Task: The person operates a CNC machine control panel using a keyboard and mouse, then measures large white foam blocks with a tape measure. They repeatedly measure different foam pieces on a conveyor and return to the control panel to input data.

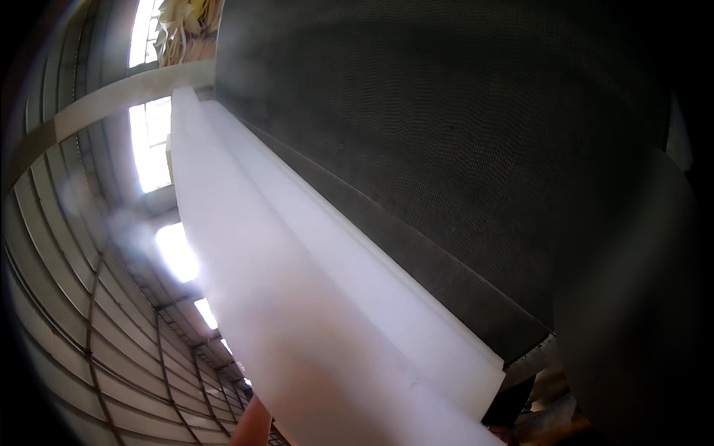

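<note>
Showing at the lower edge, a bare, blurred strip of skin, apparently the left hand or its forearm (253, 425), lay just beside the left edge of a long, smooth, white sheet (245, 223); whether its fingers were clenched, loose or grasping could not be told. The white sheet slanted from upper left to the bottom edge, its left side bowed. Along its right side ran a second white, straight-edged slab (335, 253), partly covered. Beyond that slab's edge lay a smooth dark strip (416, 245), then a broad, dark grey, finely ridged surface (446, 134). Leftward, open air separated the sheet from a pale ribbed roof (126, 349) with bright windows (152, 145). A pale curved beam (134, 89) crossed above the sheet's top end.
</note>
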